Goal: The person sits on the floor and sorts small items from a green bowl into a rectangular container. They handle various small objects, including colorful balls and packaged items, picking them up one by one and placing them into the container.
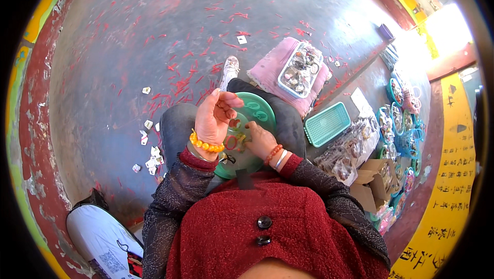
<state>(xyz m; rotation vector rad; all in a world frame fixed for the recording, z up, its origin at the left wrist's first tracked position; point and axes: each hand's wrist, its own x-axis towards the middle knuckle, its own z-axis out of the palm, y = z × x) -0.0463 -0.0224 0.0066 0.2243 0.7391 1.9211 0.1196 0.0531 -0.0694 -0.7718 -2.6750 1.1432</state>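
A round green plastic basin [263, 105] rests on my lap between my knees. Over its left side my left hand [216, 117] is raised, its fingers loosely bent and the thumb standing apart; no object shows in it. My right hand [261, 141] reaches down over the basin with fingers and thumb drawn together. Whatever lies between those fingertips is too small to make out. Beside them, a red cord loop [231, 142] and a small reddish-brown piece [235, 123] lie in the basin. Near my left wrist sits a small dark item [227, 158].
A white tray of small packed items [300, 69] sits on a pink cushion [270, 63] ahead right. Beside my right knee are a turquoise basket [328, 124], plastic bags [347, 148] and an open cardboard box [374, 180]. Red scraps [180, 84] and white pieces [153, 162] litter the floor.
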